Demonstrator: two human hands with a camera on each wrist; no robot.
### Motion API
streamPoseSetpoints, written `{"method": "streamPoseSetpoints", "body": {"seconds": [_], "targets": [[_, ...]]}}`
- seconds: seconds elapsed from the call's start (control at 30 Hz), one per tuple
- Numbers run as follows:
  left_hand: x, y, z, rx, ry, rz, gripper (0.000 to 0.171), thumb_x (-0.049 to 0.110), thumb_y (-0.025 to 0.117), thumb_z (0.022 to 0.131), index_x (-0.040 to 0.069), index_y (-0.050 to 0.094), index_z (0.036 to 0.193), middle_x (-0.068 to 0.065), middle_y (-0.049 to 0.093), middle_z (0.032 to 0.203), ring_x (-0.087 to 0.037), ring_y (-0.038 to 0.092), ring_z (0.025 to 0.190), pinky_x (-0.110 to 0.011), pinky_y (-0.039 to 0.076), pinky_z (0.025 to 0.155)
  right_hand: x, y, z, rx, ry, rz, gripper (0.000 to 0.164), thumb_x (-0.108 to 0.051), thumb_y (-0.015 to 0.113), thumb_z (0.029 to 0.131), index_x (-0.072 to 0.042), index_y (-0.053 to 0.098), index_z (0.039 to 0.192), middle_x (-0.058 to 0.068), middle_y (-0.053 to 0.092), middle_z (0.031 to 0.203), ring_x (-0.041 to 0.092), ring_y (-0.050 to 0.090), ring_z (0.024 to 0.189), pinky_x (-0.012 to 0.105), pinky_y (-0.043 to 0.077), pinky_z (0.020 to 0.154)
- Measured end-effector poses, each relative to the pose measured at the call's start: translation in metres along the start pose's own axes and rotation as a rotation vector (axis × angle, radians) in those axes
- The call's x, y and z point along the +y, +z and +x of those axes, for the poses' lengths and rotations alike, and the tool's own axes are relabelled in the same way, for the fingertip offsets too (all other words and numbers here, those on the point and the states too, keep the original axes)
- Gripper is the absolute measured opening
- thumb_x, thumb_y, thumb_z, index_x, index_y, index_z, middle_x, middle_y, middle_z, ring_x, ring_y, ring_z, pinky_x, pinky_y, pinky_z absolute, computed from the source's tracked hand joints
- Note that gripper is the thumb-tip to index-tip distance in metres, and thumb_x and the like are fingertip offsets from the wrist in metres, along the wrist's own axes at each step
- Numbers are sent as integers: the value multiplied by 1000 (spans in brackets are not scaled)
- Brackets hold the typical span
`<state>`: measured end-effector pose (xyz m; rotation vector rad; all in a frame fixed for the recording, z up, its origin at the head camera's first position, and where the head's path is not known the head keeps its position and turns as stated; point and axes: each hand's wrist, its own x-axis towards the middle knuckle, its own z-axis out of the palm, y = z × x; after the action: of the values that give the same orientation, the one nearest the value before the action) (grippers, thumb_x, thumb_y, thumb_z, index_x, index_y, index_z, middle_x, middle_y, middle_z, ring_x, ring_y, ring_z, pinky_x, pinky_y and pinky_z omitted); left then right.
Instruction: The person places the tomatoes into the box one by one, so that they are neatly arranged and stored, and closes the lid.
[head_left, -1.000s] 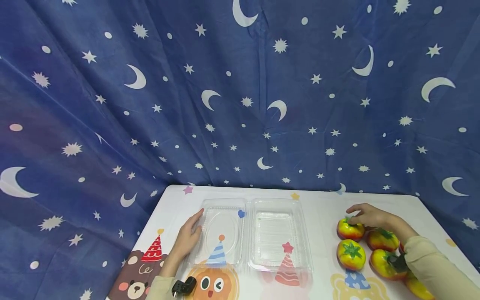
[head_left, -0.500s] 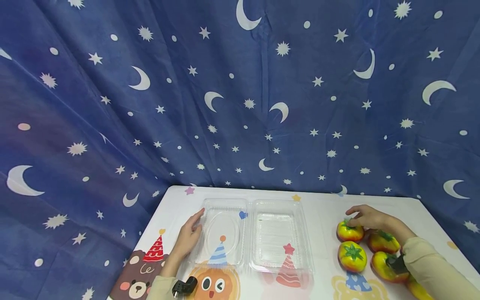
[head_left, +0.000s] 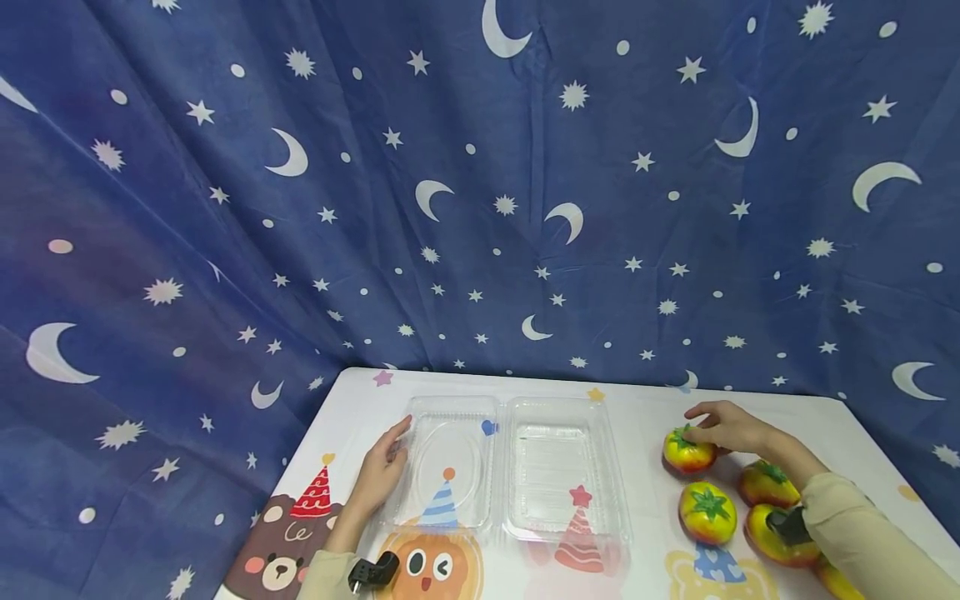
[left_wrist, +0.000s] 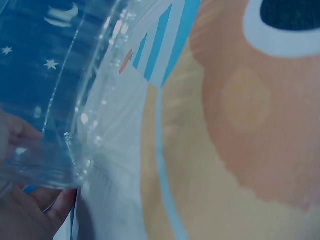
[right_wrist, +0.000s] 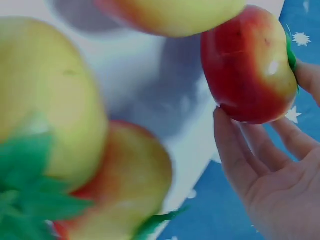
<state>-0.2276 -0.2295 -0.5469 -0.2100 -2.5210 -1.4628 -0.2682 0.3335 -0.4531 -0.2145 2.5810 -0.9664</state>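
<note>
At the table's right side, my right hand (head_left: 733,427) pinches a yellow-red toy persimmon (head_left: 687,451), with its green leafy top towards the thumb. In the right wrist view the same persimmon (right_wrist: 252,67) sits between thumb and fingertips, and seems tilted or slightly raised. Another persimmon (head_left: 708,513) lies just in front of it. On the left, my left hand (head_left: 378,475) is at the outer edge of a clear plastic box (head_left: 501,475), whose lid and base lie spread flat. The left wrist view shows thumb and fingers on either side of its plastic rim (left_wrist: 75,150).
Several more persimmons, such as one on the right (head_left: 768,483), lie beneath and beside the right forearm. A cartoon-printed white cloth (head_left: 630,417) covers the table. Behind and to the left hangs a blue curtain (head_left: 480,208) with moons and stars.
The right hand now has the far persimmon between its fingers and has shifted it a little left, away from the persimmon behind it. The left hand stays at the box. The head view has turned slightly.
</note>
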Motion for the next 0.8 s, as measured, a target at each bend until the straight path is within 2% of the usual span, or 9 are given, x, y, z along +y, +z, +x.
{"method": "streamPoseSetpoints", "body": {"seconds": [0.1,0.27,0.43,0.6,0.8], "targets": [[0,1,0,2,-1,-5,53,-6,51,94,4,46,146,-23,50,143,-42,54,123,-53,46,101,-14,-2,0,51,-66,-4,55,-23,70,91,14,51,127,25,64,107,25,65,87,38,61,72],[-1,1,0,9,3,-13,53,-6,51,94,4,47,145,-22,51,142,-41,55,123,-53,46,101,-52,-1,6,131,-172,-21,53,-23,71,91,13,55,126,28,64,111,28,65,91,33,60,70],[-2,0,0,8,5,-20,52,-6,50,94,3,47,145,-23,50,143,-42,55,123,-53,46,101,-91,5,19,178,-266,-37,52,-25,72,90,10,58,126,25,64,115,30,65,94,34,60,75],[-2,0,0,11,0,-18,52,-6,51,94,2,47,145,-23,51,142,-41,56,121,-53,46,100,-122,19,32,190,-360,-26,52,-24,75,87,9,60,124,22,66,114,30,65,97,38,58,81],[-2,1,0,19,-15,-18,53,-5,51,93,2,46,145,-21,53,141,-39,59,118,-52,47,99,-143,47,50,169,-404,4,51,-21,79,83,9,62,121,18,68,106,23,63,89,31,57,77]]}}
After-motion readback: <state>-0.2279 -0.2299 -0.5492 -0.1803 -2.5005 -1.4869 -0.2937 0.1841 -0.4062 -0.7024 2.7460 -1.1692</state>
